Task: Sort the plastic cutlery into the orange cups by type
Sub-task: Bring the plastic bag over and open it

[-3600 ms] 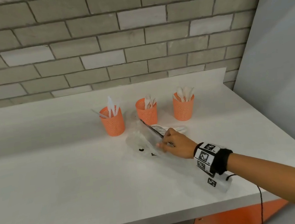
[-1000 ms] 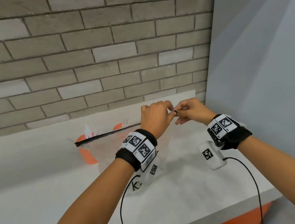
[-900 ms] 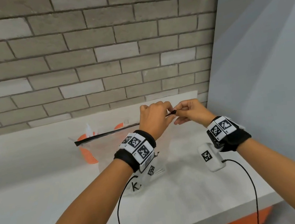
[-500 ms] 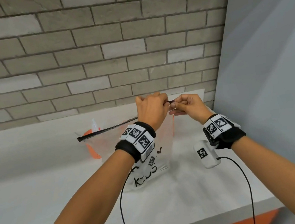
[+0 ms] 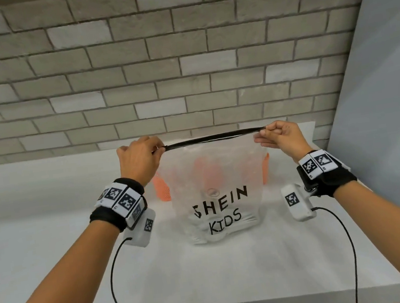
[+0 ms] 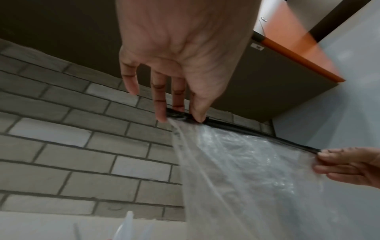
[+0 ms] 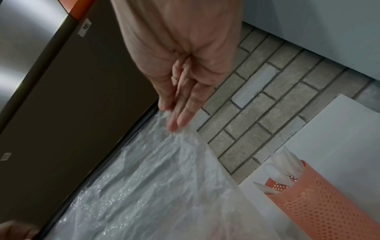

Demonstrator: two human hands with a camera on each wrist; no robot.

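Above the counter point(image 5: 53, 249), both hands point(image 5: 141, 159) point(image 5: 281, 137) pinch the bag point(image 5: 212, 175)'s black top edge point(image 5: 212, 138), stretched taut.

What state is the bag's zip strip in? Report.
Shut: the black zip strip runs as one flat line between left hand and right hand.

Orange cups point(image 5: 163, 190) mostly hidden behind the bag point(image 5: 214, 187), showing only as blurred orange, cutlery types unreadable

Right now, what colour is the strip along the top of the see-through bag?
Black. The strip along the bag's top shows best in the head view.
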